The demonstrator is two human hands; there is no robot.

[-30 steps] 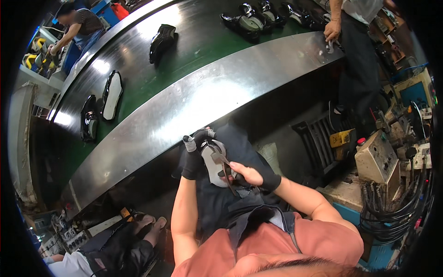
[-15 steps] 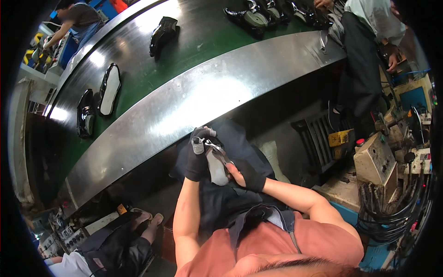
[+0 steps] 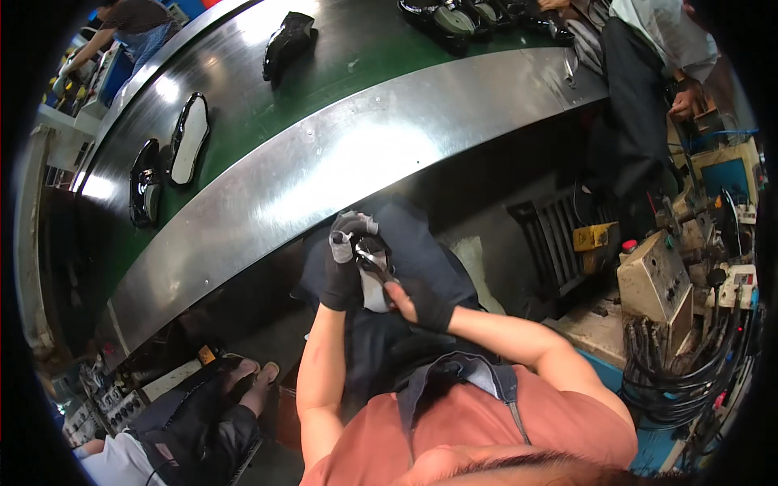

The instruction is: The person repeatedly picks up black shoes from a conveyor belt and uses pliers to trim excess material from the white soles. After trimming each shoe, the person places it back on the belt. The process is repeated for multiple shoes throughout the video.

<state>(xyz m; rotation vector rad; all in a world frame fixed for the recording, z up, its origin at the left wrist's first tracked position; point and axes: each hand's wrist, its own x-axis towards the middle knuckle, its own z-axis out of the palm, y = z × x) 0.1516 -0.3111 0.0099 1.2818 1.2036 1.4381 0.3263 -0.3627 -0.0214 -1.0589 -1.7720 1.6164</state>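
Note:
My left hand [image 3: 342,275], in a dark fingerless glove with grey tape on its fingers, is closed round the toe end of a shiny black shoe [image 3: 375,296]. The shoe's pale underside is turned up above my lap. In my right hand [image 3: 425,305], also gloved in black, is a pair of metal pincers [image 3: 371,260]. Their bright head rests at the shoe's edge beside my left fingers, and the exact contact point is too small to make out.
A curved metal ledge [image 3: 356,150] borders the green conveyor belt [image 3: 243,134]. Black shoes [image 3: 189,139] lie on it, several more at the far right near a co-worker's hand [image 3: 687,99]. At right stand a control box [image 3: 655,277] and black hoses [image 3: 664,381]. Another person's legs [image 3: 258,393] are at lower left.
The pincers' head and my left fingers have shifted slightly on the shoe, and both hands sit a little higher and further left. The whole view has tilted slightly.

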